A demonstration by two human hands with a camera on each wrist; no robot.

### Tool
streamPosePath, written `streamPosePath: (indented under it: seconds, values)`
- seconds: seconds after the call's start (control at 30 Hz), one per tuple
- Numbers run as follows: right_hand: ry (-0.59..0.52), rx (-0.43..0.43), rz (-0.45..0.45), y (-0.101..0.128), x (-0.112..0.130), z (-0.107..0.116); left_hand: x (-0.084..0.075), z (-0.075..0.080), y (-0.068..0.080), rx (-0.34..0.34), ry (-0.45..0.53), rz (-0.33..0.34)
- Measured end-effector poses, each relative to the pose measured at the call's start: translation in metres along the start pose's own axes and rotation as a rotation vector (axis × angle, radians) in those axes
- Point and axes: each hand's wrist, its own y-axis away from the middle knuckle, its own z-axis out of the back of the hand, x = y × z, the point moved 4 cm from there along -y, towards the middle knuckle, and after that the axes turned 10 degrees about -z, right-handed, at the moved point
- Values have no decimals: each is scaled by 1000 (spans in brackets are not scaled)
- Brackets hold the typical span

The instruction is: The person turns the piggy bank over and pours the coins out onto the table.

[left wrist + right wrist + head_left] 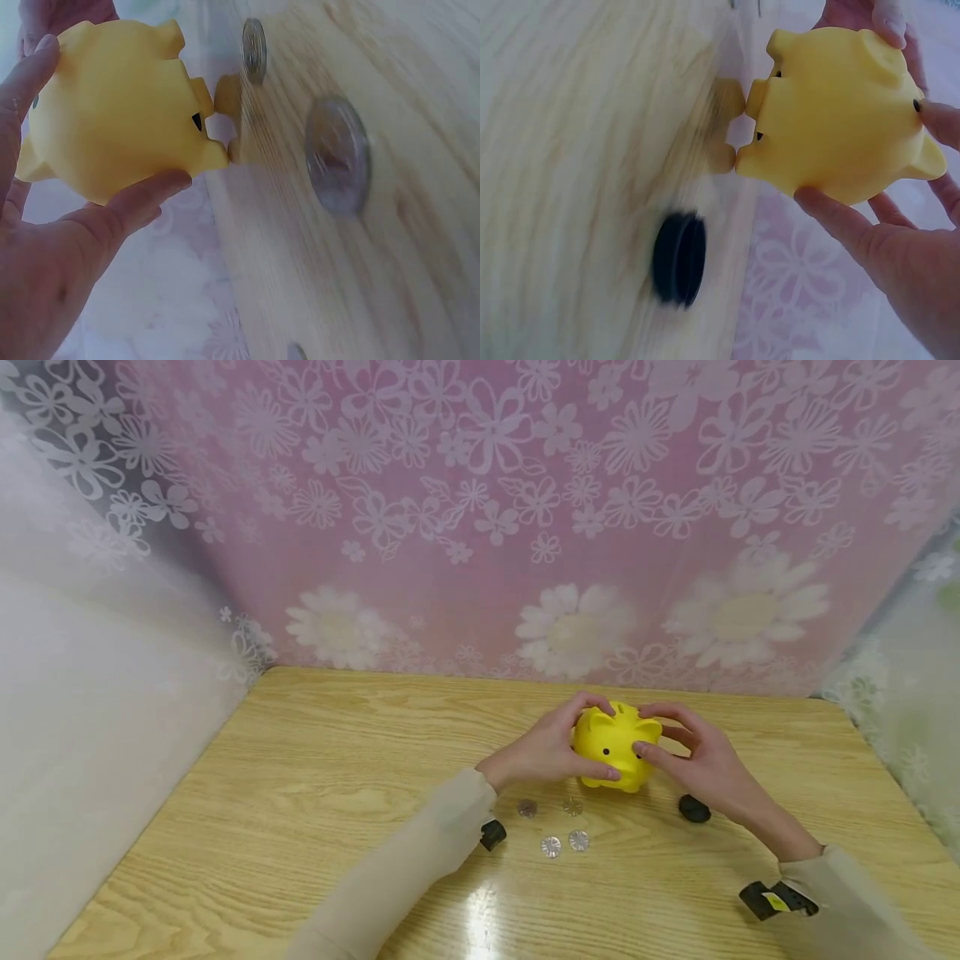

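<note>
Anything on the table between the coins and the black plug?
Nothing: bare table lies between the coins and the black plug, in the head view.

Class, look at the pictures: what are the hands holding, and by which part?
Both hands, left hand and right hand, grip the yellow piggy bank by its sides.

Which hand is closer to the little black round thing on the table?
Right. The right hand sits just above the black cap; the left hand is across the piggy bank.

bright, even light; glare patch on the table (480, 910); wrist views blurred, head view bowed at edges.
</note>
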Motion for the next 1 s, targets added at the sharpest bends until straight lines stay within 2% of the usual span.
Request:
streamPosePath:
  seconds: [0.27,0.47,0.7,1.0]
  values:
    - [-45,0,19,21,-19,22,-9,-27,-21,67,-186,-21]
    - [-50,1,3,25,-28,28,-10,-39,-28,109,-265,-17]
    - [-62,20,12,26,-33,30,-7,-45,-27,117,-307,-29]
    - [-98,19,0,23,-39,29,-7,-39,-25,114,-291,-31]
